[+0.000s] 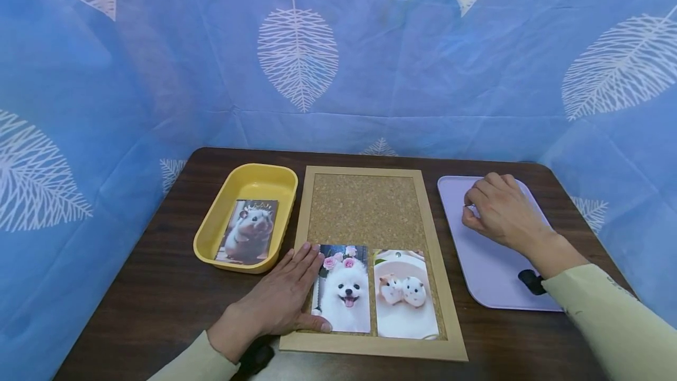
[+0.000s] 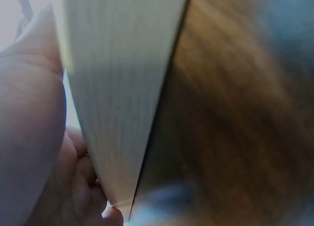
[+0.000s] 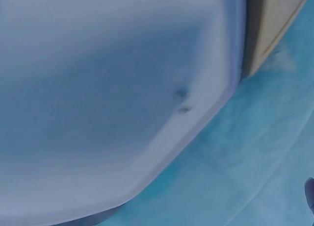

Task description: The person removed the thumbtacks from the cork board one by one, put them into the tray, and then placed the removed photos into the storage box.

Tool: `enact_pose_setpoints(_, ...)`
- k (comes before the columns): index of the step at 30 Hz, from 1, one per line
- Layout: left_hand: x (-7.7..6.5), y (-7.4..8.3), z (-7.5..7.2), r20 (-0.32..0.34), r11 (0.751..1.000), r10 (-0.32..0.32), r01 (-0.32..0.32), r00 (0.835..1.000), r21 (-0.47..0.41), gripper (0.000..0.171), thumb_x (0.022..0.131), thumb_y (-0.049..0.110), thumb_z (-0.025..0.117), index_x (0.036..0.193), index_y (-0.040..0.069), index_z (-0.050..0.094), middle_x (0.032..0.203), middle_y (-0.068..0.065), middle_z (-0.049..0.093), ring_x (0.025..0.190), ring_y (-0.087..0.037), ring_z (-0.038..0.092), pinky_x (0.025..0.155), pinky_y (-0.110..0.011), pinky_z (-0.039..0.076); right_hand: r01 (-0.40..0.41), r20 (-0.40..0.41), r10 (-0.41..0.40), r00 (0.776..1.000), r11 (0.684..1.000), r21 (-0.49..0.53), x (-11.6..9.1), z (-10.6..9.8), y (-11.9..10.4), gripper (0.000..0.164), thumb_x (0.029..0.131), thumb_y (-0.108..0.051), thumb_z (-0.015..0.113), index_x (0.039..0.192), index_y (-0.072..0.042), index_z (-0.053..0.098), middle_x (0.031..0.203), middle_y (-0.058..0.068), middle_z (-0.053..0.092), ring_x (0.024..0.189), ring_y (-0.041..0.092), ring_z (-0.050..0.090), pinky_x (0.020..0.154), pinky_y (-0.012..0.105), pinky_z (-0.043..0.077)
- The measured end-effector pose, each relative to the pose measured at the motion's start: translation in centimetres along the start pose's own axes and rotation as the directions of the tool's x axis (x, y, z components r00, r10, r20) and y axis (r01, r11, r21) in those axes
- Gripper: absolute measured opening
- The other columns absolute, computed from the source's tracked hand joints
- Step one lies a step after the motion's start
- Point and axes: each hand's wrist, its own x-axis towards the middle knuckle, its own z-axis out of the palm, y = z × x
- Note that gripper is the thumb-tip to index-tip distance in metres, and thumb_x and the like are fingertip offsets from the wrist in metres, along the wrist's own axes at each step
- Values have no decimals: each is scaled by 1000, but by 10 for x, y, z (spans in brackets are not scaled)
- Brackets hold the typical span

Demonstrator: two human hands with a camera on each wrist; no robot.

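Observation:
My left hand (image 1: 280, 296) lies flat with straight fingers over the left side of a wood-framed cork board (image 1: 365, 207). Its fingertips and thumb press the edge of a photo of a fluffy white dog (image 1: 349, 298). Beside that photo on the cork is one of two small hamsters (image 1: 404, 293), with a small round spot at its top edge. The left wrist view shows the frame's pale wooden bar (image 2: 117, 88) beside the hand. Over a lilac tray (image 1: 489, 275) my right hand (image 1: 499, 210) bends its fingers toward the thumb; I cannot tell whether they pinch anything.
At the left, a yellow tray (image 1: 211, 222) contains a photo of a crowned hamster (image 1: 248, 231). The right wrist view shows a small dark speck (image 3: 185, 109) near the lilac tray's edge. A blue leaf-print cloth (image 1: 402, 75) hangs behind the dark wooden table (image 1: 153, 304).

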Motion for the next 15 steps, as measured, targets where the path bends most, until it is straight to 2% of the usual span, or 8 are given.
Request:
enact_pose_setpoints(5,0,0,1,3,1000,-5,5,1000,6,124,83,90,55,169,8,20,178,-11,12,166,-28,5,133,-50,12,-96,90,97,991,995,-19,-28,-1,20,12,80,-20,66,81,-7,67,76,7,62,79,33,50,70,49,36)
enact_pose_setpoints(10,0,1,2,-4,1000,-5,5,1000,1,124,83,90,55,169,8,20,178,-12,11,166,-28,5,133,-51,12,-229,217,232,948,973,-41,-45,5,33,13,77,-17,77,80,-8,68,76,5,61,82,31,51,74,51,39)
enact_pose_setpoints(12,0,2,2,-4,1000,-6,6,1000,3,125,83,90,54,170,8,19,178,-12,11,166,-28,4,133,-50,12,-254,252,256,933,966,-41,-50,10,36,14,77,-17,78,79,-9,67,76,4,61,82,31,52,73,51,39)
enact_pose_setpoints(15,0,2,2,-7,1000,-6,6,1000,5,125,82,90,54,169,8,20,178,-12,11,166,-27,4,133,-50,12,-263,283,263,922,964,-40,-56,17,38,14,78,-17,78,77,-10,66,76,3,61,82,31,53,72,49,39)
